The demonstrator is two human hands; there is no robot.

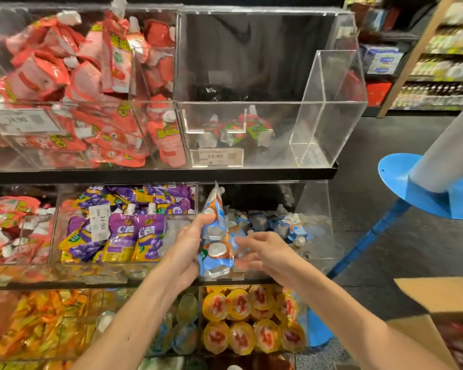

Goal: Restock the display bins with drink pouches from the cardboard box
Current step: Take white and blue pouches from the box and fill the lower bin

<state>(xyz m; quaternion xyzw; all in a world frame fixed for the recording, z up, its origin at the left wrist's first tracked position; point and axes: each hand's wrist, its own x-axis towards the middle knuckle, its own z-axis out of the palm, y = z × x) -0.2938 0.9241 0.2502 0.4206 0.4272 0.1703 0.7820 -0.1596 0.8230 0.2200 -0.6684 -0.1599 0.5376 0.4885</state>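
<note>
At far left on the top shelf, a clear bin (11, 158) crammed with red-and-pink pouches (64, 89), with a price tag (24, 121) marked 14.90 on its front. Beneath, on the middle shelf, more red pouches (14, 228), then grape pouches (123, 236) in purple and yellow, standing in a row behind clear plastic. On the lowest shelf, blurred orange-and-yellow packets (38, 321). Near the centre, reaching forward from below, the left hand (187, 247), thumb and fingers clamped round the left edge of a blue-and-white pouch (215, 241); held upright, spout uppermost, in front of the middle-shelf bin (316, 209) at right, not inside it. Just right of the pouch, the right hand (265, 252), fingers spread and loose, gripping nothing, blurred; touching the pouch or not, impossible to tell. Behind both hands, in that bin, a low layer of similar blue pouches (273, 222). Above, on the top shelf, a nearly bare bin (332, 108) with a few green-and-red pouches (238, 129) at the bottom and a second 14.90 tag (219, 156). Below the hands, yellow jelly cups (251, 321) with red centres, stacked in rows. Further right, a blue stool (396, 177) on the dark floor, with something in grey cloth (444, 148) resting on it. At the lower right edge, the cardboard box (439, 297), brown flaps in view, well apart from the pouch.
</note>
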